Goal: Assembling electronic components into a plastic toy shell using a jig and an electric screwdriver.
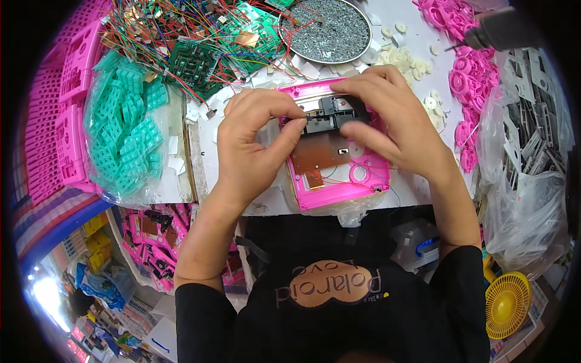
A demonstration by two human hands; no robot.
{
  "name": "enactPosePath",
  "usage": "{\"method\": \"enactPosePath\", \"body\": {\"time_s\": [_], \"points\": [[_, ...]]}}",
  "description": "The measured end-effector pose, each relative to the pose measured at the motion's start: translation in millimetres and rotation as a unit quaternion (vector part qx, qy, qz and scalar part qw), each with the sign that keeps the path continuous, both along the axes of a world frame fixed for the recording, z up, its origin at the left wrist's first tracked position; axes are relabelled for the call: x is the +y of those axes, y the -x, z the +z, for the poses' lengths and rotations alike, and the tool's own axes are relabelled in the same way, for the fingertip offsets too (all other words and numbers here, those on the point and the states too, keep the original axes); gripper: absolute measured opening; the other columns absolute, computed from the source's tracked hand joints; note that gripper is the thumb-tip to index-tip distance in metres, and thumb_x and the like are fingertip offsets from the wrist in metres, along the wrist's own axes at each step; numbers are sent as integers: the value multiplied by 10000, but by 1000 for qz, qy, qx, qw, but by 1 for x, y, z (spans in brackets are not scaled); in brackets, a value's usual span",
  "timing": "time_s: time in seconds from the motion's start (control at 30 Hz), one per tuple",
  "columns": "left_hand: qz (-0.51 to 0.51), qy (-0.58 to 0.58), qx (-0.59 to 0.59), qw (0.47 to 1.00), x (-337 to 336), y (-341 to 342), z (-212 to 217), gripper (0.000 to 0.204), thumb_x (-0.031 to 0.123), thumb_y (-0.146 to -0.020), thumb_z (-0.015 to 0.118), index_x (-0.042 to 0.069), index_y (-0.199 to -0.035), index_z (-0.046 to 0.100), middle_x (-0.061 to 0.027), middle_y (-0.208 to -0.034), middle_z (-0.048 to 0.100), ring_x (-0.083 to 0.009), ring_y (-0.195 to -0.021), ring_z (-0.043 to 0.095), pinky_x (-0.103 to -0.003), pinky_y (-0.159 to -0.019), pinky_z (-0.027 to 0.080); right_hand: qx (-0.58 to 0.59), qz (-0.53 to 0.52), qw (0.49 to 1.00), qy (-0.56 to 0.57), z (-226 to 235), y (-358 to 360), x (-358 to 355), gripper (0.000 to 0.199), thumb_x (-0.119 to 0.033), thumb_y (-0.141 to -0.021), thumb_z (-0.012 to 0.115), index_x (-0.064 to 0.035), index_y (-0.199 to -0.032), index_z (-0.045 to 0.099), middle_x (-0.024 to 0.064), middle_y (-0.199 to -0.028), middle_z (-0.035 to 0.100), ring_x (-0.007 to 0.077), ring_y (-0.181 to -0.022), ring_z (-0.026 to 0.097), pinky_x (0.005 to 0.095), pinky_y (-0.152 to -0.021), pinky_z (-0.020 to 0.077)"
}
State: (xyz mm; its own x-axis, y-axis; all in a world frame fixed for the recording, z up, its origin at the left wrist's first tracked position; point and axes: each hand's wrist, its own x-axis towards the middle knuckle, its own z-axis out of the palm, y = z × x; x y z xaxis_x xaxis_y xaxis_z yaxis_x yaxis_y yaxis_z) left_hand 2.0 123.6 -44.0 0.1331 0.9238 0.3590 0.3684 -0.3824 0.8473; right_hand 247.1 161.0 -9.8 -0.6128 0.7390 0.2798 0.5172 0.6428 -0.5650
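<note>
On the worktable lies an open pink plastic casing (311,196), with a brown circuit board (318,154) and thin wires inside. A black plastic mechanism (324,124) sits in its upper part, above the board. My left hand (254,136) has thumb and forefinger pinched at the mechanism's left side; what lies between the tips is too small to make out. Curled around the mechanism's right side is my right hand (396,118), forefinger near the casing's far edge and thumb by the mechanism's lower corner. Its other fingers are partly hidden.
A metal dish of screws (327,30) stands at the back, beside wired green circuit boards (193,63). Teal keypads (124,121) fill a bag at left. Pink rings (472,78) and bagged metal plates (532,121) lie right. A dark power screwdriver (496,30) juts in at upper right.
</note>
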Motion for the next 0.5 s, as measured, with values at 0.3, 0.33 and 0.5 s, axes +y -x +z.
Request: {"method": "enactPosePath", "body": {"time_s": [0.3, 0.33, 0.5], "points": [[-17, -83, 67, 994, 2, -6, 0, 136, 79, -768, 799, 118, -875, 724, -5, -924, 691, -210, -889, 609, -364, -860, 393, -17, 18, 999, -41, -11, 3, 3, 400, -259, -825, 773, -59, -1160, 689, 105, -1083, 672, 324, -1057, 583, 408, -924, 505], [-15, -84, 68, 994, 2, -7, -1, 134, 81, -768, 799, 118, -873, 724, -6, -926, 691, -209, -891, 609, -364, -861, 393, -24, 20, 999, -42, -12, 3, 3, 392, -261, -825, 772, -59, -1152, 691, 103, -1066, 674, 322, -1045, 584, 406, -915, 507], [0, -41, 64, 997, 2, -11, 3, 120, 82, -778, 790, 104, -872, 717, -32, -917, 692, -231, -884, 629, -373, -854, 424, -13, 27, 998, -53, -15, 4, 5, 370, -256, -832, 766, -56, -1135, 693, 101, -1027, 676, 314, -1004, 586, 405, -889, 509]]}}
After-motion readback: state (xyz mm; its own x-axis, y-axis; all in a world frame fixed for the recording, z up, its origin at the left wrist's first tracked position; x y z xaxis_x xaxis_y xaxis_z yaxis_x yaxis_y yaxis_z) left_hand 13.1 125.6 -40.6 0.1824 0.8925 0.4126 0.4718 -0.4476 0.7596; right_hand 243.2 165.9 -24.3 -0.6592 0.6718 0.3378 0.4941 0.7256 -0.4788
